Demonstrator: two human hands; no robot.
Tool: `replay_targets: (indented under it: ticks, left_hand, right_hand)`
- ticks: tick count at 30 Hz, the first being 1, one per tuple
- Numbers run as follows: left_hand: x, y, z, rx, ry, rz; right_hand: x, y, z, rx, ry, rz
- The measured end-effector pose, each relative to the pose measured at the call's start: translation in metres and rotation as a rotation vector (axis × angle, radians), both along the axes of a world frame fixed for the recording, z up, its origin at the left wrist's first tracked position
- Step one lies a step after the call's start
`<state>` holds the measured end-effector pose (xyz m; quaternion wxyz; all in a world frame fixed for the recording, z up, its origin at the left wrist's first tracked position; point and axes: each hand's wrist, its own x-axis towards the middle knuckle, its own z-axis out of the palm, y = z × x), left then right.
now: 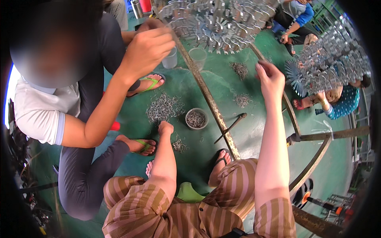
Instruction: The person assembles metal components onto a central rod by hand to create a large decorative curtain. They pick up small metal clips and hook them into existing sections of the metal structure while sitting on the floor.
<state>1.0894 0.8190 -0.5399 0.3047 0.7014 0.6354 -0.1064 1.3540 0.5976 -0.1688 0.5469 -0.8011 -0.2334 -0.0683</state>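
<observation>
My left hand (166,127) is low over the green floor, its fingers curled closed at the lower edge of a loose pile of small bent metal wire hooks (164,107). What sits between those fingers is hidden. My right hand (271,78) is raised, thumb and fingertips drawn together in a pinch; anything in it is too small to make out. Above and left of it hangs a large round rack of silvery bent metal pieces (216,25), which the hand does not touch. A round tub of wire hooks (197,119) stands right of my left hand.
A co-worker (93,115) sits close on the left, hands raised by the rack. Rusty metal bars (206,93) cross the floor. Smaller hook piles (239,70) and clear plastic cups (170,58) lie beyond. At right hangs a second rack (333,61), with other people near it.
</observation>
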Motion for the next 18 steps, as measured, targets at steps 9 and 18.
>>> replay_targets:
  ticks: [9,18]
  left_hand:
    - [0.024,-0.001,0.151,-0.658,-0.334,-0.11]
    - [0.028,-0.003,0.205,-0.674,-0.374,-0.331]
  right_hand:
    - [0.058,0.027,0.013,-0.015,-0.162,0.059]
    - [0.06,0.024,0.018,-0.037,-0.099,0.043]
